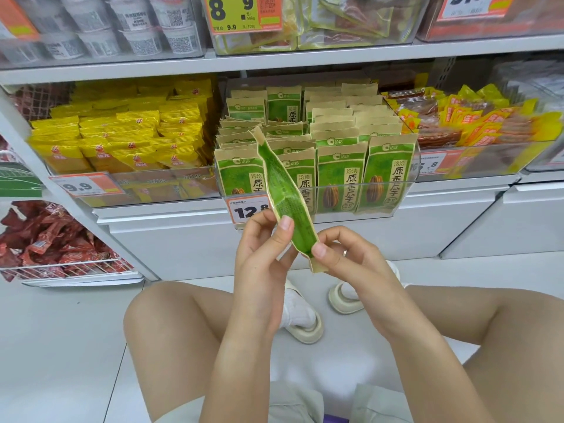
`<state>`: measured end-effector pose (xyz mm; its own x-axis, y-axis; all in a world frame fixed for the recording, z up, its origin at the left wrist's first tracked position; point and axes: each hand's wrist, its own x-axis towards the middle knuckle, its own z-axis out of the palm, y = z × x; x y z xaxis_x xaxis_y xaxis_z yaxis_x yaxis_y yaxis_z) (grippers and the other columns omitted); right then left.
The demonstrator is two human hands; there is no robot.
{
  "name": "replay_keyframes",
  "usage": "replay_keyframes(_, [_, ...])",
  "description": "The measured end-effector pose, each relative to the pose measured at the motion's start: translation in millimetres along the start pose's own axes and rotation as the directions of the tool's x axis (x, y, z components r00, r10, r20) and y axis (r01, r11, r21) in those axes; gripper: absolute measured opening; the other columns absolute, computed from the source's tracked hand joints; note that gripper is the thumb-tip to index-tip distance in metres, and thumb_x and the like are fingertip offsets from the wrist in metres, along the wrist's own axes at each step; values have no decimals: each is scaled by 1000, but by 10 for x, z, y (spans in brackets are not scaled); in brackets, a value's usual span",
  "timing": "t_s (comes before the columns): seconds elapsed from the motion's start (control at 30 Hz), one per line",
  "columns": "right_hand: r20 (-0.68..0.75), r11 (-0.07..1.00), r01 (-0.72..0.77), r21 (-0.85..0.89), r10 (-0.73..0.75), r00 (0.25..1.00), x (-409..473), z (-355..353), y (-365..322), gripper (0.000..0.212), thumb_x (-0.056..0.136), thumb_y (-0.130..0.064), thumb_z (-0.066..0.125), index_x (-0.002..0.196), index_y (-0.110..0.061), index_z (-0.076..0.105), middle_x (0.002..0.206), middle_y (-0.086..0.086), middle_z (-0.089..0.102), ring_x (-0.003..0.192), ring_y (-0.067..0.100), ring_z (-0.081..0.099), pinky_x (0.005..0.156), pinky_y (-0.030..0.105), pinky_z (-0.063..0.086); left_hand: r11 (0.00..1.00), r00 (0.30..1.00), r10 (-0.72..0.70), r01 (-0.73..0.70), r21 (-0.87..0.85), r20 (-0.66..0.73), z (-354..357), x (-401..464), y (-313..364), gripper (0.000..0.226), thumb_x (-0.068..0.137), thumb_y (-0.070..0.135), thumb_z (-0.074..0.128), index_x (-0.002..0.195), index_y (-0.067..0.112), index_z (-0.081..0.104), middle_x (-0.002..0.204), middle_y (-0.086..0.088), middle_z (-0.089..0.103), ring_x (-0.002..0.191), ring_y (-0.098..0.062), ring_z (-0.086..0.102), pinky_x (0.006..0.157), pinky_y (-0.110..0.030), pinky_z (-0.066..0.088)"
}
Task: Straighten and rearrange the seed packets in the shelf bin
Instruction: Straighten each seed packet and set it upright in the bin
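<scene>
A clear plastic shelf bin (409, 190) at centre holds several green and tan seed packets (340, 175) standing in rows, front faces toward me. One more green seed packet (282, 190) is out of the bin, held edge-on and tilted in front of it. My left hand (262, 248) pinches its lower middle with thumb and fingers. My right hand (341, 251) pinches its bottom tan edge. The held packet hides part of the bin's front left row and its price tag (244, 209).
Yellow snack packs (122, 138) fill the bin to the left; orange and yellow packs (476, 123) fill the one to the right. A wire basket of red packs (55, 242) sits at lower left. White drawers run under the shelf. My knees and slippered feet are below.
</scene>
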<state>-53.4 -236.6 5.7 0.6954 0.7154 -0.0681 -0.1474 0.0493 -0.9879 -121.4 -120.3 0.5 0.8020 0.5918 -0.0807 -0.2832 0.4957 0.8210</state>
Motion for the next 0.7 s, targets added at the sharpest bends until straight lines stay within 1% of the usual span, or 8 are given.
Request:
replay_keyframes(0.1, [-7,997,39,69,-39,999,1,24,2,19,79,-18,67,92,-7,58,77,-4,69,70,5,63,70,12,48,999,1000,-15,15,-44,16,4,-2,-12,16,80,20,61,93,13,55,96,-5,63,86,-18,60,71,-22,52])
replay_keyframes(0.23, [-75,996,68,60,-64,995,23,37,47,33,74,-19,73,105,-17,61,101,-2,73,94,9,68,78,19,51,999,1000,-23,22,-46,-17,24,-20,8,36,79,22,61,111,7,54,106,-10,65,95,-21,62,79,-26,53])
replay_keyframes(0.33, [-163,961,132,-243,-174,971,29,41,127,44,67,-30,76,107,-39,59,108,-20,67,107,1,61,94,20,46,996,999,-3,8,88,-53,82,-52,36,48,85,26,69,126,5,55,121,-12,68,106,-28,66,90,-43,54])
replay_keyframes(0.4, [-172,883,143,-447,-242,955,24,48,156,52,64,-43,77,110,-50,53,113,-27,62,114,-3,54,97,15,40,985,997,35,-22,169,-75,108,-71,42,48,83,30,64,126,9,57,117,-7,71,105,-25,69,88,-44,57])
replay_keyframes(0.47, [-169,862,120,-493,-230,958,19,44,173,60,62,-55,73,117,-53,49,121,-26,58,117,-3,51,97,13,38,977,995,57,-38,212,-83,95,-76,46,47,82,32,59,124,11,59,112,-3,73,103,-23,70,86,-42,57])
replay_keyframes(0.53, [-213,912,100,-399,-198,957,20,33,163,58,70,-57,73,122,-47,51,121,-24,61,113,-1,56,96,17,43,974,998,24,-11,228,-56,38,-65,43,44,85,33,57,123,12,61,112,-4,73,103,-21,70,85,-39,57])
replay_keyframes(0.6, [-272,971,105,-213,-163,948,34,17,106,43,81,-47,70,120,-36,58,112,-15,69,101,2,65,87,23,50,969,999,-55,52,241,3,-30,-53,51,40,86,31,55,121,13,63,112,-4,74,102,-19,71,82,-36,59])
replay_keyframes(0.7, [-301,994,97,44,-80,950,53,-7,-17,28,84,-30,56,106,-16,66,87,-10,74,80,2,68,67,14,50,936,976,-181,134,324,117,-115,-38,37,34,92,31,59,120,13,66,113,-7,73,103,-23,70,83,-37,59])
